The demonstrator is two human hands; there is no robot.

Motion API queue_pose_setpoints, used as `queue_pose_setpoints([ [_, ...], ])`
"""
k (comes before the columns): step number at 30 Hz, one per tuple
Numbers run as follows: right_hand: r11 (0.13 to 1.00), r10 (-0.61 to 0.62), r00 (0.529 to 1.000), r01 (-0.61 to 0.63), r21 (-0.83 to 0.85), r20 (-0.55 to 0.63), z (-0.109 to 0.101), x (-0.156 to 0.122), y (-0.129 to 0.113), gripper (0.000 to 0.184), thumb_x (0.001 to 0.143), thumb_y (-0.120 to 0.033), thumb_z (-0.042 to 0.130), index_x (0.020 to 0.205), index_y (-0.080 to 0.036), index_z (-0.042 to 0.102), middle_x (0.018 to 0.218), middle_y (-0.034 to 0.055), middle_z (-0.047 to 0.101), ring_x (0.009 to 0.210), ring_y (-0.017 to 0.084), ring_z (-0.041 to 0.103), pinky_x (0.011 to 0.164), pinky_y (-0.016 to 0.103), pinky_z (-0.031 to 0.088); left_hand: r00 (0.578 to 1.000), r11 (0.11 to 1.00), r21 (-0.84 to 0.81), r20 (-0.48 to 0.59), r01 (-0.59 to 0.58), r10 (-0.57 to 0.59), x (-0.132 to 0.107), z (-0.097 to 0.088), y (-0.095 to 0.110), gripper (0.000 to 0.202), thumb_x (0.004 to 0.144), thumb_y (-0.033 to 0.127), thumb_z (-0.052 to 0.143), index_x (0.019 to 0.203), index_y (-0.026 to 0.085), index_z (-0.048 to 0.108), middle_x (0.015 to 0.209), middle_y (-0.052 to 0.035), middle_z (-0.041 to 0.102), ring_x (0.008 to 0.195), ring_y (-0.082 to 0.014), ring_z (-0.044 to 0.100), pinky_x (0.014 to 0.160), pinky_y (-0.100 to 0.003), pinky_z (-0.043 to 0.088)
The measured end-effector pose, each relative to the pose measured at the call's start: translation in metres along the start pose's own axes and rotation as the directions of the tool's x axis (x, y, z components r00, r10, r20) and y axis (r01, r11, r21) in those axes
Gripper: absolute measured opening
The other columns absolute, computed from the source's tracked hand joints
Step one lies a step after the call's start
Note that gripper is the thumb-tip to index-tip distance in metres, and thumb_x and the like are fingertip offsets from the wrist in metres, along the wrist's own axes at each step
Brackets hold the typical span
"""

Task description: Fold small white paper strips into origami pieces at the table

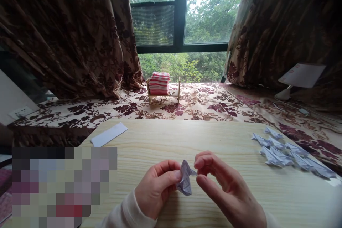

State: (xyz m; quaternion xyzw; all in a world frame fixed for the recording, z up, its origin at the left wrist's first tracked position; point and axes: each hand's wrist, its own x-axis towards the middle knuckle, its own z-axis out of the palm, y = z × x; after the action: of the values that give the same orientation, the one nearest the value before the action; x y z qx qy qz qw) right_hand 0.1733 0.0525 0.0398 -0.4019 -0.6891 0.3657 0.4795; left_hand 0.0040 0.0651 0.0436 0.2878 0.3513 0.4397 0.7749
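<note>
A small folded paper piece [185, 181], pale grey-white with creased flaps, is pinched between the thumb and fingers of my left hand [157, 183]. It is held up over the wooden table [149, 131]. My right hand [227, 185] is just to its right, thumb and fingers curved and apart with a gap between them. Those fingertips are close to a thin point sticking out of the paper; whether they touch it I cannot tell.
Several folded paper pieces [278, 151] lie in a group at the table's right side. A flat white paper strip [109, 134] is at the back left. Beyond the table, a small rack [163, 95] holds folded striped cloths [159, 83]; a lamp [301, 75] stands at right.
</note>
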Motion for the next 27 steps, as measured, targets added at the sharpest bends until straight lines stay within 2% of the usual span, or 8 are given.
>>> queue_pose_setpoints([
  [4, 0.998, -0.030, 0.999, 0.031, -0.048, 0.025, -0.001, -0.001, -0.004, 0.002, 0.086, -0.023, 0.053, 0.085, -0.022, 0.054, 0.084, 0.0007, 0.054, 0.073, 0.012, 0.054, 0.070, 0.024, 0.047, 1.000, 1.000, 0.021, -0.012, 0.000, 0.000, 0.000, 0.000, 0.001, 0.028, 0.050, 0.028, 0.086, 0.065, 0.011, 0.069, 0.061, -0.0029, 0.066, 0.057, -0.0104, 0.055, 0.058, -0.022, 0.043],
  [9, 0.998, -0.013, 1.000, 0.014, -0.055, 0.018, 0.001, 0.002, -0.005, 0.017, 0.088, -0.023, 0.048, 0.074, -0.019, 0.054, 0.074, 0.0016, 0.054, 0.071, 0.014, 0.053, 0.064, 0.025, 0.045, 1.000, 0.999, 0.052, 0.031, -0.009, 0.008, 0.000, -0.002, -0.001, 0.025, 0.054, 0.028, 0.082, 0.065, 0.011, 0.068, 0.059, -0.0029, 0.064, 0.057, -0.0110, 0.053, 0.058, -0.023, 0.042],
  [14, 0.999, -0.038, 0.999, 0.038, -0.038, -0.001, 0.004, 0.003, -0.009, 0.018, 0.087, -0.021, 0.048, 0.070, -0.018, 0.054, 0.069, 0.0009, 0.054, 0.066, 0.013, 0.053, 0.062, 0.024, 0.045, 0.998, 0.998, 0.056, 0.052, -0.038, 0.035, 0.001, -0.008, -0.008, 0.017, 0.055, 0.021, 0.078, 0.063, 0.013, 0.066, 0.060, -0.0024, 0.063, 0.058, -0.0118, 0.052, 0.056, -0.022, 0.041],
  [17, 0.998, -0.052, 0.999, 0.052, -0.039, 0.003, 0.001, 0.002, -0.012, 0.015, 0.087, -0.021, 0.049, 0.074, -0.019, 0.055, 0.073, 0.0016, 0.056, 0.071, 0.014, 0.055, 0.065, 0.024, 0.046, 0.996, 0.996, 0.062, 0.073, -0.065, 0.060, 0.001, -0.010, -0.009, 0.012, 0.057, 0.018, 0.076, 0.061, 0.013, 0.065, 0.060, -0.0023, 0.062, 0.059, -0.0114, 0.052, 0.056, -0.022, 0.040],
  [22, 0.994, -0.106, 0.993, 0.104, -0.043, -0.058, -0.003, -0.001, -0.013, 0.006, 0.085, -0.018, 0.052, 0.086, -0.021, 0.058, 0.079, 0.0023, 0.058, 0.076, 0.015, 0.058, 0.067, 0.024, 0.049, 0.988, 0.995, 0.039, 0.124, -0.094, 0.089, -0.002, -0.009, -0.007, 0.010, 0.058, 0.015, 0.075, 0.059, 0.014, 0.066, 0.063, -0.0021, 0.061, 0.061, -0.0116, 0.050, 0.056, -0.021, 0.040],
  [27, 0.979, -0.203, 0.979, 0.203, -0.011, -0.008, 0.003, -0.003, -0.017, 0.022, 0.081, -0.007, 0.053, 0.096, -0.023, 0.056, 0.075, -0.0005, 0.058, 0.070, 0.012, 0.056, 0.064, 0.024, 0.049, 0.988, 0.988, 0.113, 0.125, -0.110, 0.095, -0.005, -0.006, -0.007, 0.009, 0.062, 0.018, 0.075, 0.061, 0.015, 0.066, 0.065, -0.0022, 0.061, 0.065, -0.0135, 0.051, 0.063, -0.025, 0.043],
])
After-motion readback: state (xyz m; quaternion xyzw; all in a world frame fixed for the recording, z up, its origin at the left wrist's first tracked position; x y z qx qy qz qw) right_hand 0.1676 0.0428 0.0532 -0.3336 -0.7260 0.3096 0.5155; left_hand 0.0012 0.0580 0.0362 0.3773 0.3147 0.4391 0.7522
